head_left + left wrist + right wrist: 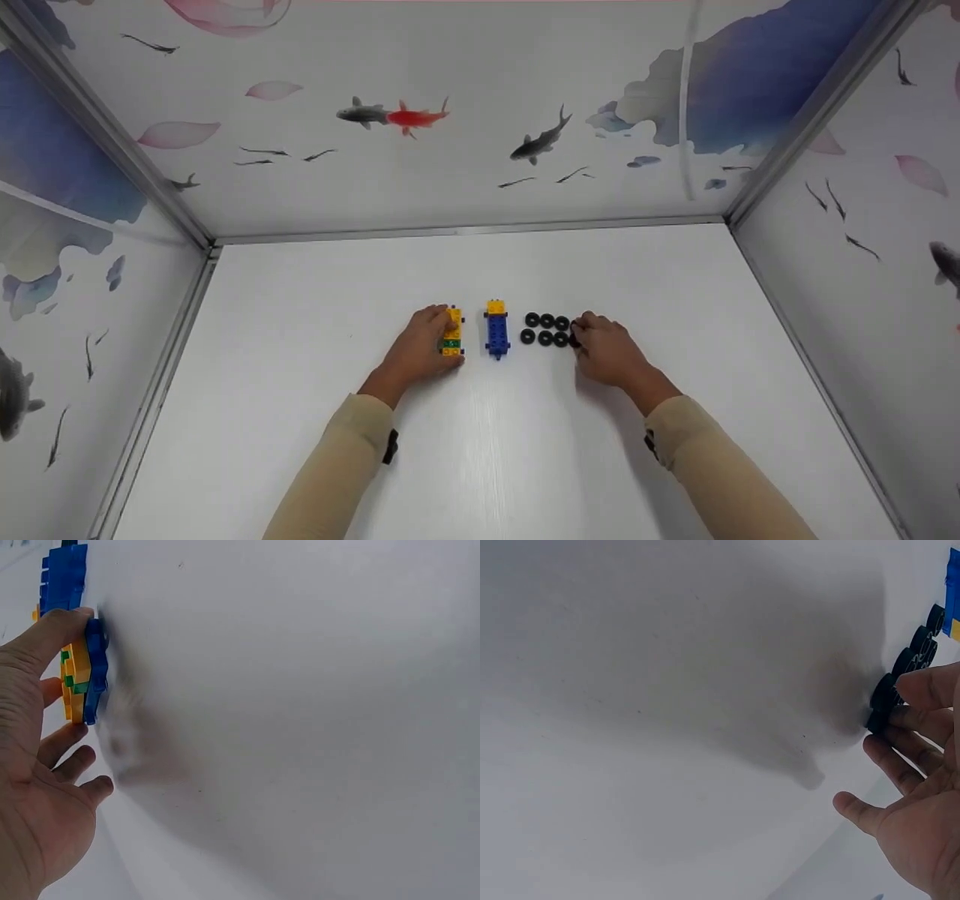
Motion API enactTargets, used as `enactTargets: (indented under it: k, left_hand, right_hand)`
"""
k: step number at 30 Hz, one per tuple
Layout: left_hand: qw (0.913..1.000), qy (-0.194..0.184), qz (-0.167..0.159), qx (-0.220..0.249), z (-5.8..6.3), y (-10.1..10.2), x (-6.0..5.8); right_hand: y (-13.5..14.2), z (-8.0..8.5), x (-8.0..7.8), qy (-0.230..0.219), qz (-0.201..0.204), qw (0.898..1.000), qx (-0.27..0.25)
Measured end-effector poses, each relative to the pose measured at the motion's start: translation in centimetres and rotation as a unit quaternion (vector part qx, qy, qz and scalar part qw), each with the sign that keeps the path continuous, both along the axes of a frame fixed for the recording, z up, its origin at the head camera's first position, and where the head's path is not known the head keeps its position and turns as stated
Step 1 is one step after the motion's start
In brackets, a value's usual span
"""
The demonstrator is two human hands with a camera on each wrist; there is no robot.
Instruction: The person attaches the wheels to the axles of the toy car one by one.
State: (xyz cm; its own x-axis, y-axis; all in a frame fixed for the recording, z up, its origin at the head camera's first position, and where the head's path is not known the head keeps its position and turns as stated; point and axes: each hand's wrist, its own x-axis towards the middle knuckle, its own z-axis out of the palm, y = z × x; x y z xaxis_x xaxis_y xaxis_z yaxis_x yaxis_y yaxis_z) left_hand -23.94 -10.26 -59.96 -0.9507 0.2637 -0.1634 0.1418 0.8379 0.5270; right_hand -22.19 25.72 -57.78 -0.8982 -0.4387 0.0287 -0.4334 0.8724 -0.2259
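Note:
My left hand point(418, 343) grips a small toy brick car base point(454, 319) by its two ends, between thumb and fingers. Yellow bricks and a green one top it, with blue underneath in the left wrist view. Just right of it stands a blue toy brick car base point(497, 335) with a yellow brick at its far end. Black toy wheels point(546, 338) lie in two short rows further right. At the right end of those rows my right hand point(609, 352) pinches the last wheels point(883, 693) between thumb and fingers, hiding part of them.
A white tabletop point(480, 450) carries everything. Printed panels with fish and petals enclose it: a back wall point(465, 172), a left wall point(165, 277) and a right wall point(795, 247), joined by metal strips.

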Motion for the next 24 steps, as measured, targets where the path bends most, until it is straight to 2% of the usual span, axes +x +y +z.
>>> enactTargets:
  k: [8, 18, 24]
  left_hand:
    - [0.9998, 0.019, 0.011, -0.002, 0.18, 0.25, 0.21]
    - [0.9990, 0.043, 0.010, -0.009, 0.26, 0.18, 0.18]
    - [0.9992, 0.034, 0.018, 0.015, 0.49, 0.10, 0.21]
  right_hand:
    - [-0.12, 0.13, -0.19, -0.017, -0.006, 1.000, 0.020]
    - [-0.02, 0.01, -0.22, -0.027, -0.010, 1.000, 0.008]
    - [0.05, 0.12, -0.20, -0.022, -0.010, 1.000, 0.001]
